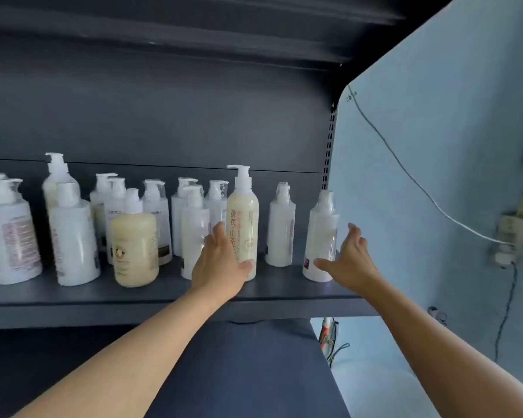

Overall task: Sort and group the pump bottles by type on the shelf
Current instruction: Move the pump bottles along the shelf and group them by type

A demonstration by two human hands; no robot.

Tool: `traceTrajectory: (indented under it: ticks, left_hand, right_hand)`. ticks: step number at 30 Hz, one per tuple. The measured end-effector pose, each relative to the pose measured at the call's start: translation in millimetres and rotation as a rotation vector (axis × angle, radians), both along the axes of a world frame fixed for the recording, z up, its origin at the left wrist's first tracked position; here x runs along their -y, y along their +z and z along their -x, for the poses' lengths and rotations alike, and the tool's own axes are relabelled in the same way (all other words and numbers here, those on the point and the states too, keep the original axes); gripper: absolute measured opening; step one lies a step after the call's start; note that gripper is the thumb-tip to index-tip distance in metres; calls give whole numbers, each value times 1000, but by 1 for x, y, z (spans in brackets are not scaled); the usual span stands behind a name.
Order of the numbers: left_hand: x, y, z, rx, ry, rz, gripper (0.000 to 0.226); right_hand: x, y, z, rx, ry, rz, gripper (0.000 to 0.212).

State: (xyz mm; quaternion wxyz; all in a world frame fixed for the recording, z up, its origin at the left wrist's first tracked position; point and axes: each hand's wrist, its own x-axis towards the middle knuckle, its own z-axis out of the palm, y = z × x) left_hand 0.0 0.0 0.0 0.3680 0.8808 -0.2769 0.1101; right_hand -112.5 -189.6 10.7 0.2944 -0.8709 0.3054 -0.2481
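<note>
Several pump bottles stand on a dark grey shelf (163, 297). My left hand (221, 263) wraps the lower part of a tall cream bottle (244, 218) with orange lettering, thumb on its front. My right hand (349, 257) is spread beside a white wrapped bottle (322, 236) at the shelf's right end, thumb touching its base, fingers behind it. Between these two stands a white bottle (280, 227). A squat cream bottle (135, 248) stands left of centre among white ones.
White pump bottles crowd the shelf's left half, such as one at the far left (11, 236). A pale blue wall (435, 176) with a cable and a socket (507, 236) bounds the right end. Another shelf (163, 34) hangs above.
</note>
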Motion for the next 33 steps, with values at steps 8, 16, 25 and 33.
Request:
traceTrajectory:
  ticks: [8, 16, 25, 33]
  left_hand:
    - [32, -6, -16, -13, 59, 63, 91]
    - [36, -7, -23, 8, 89, 59, 91]
    - [26, -15, -20, 109, 226, 37, 92]
    - [41, -16, -13, 43, 451, 90, 72]
  right_hand:
    - [16, -16, -29, 87, 111, -11, 78]
    - [7, -18, -56, 95, 184, -17, 67]
    - [30, -21, -75, 22, 373, -126, 90]
    - [60, -22, -102, -152, 841, -236, 132]
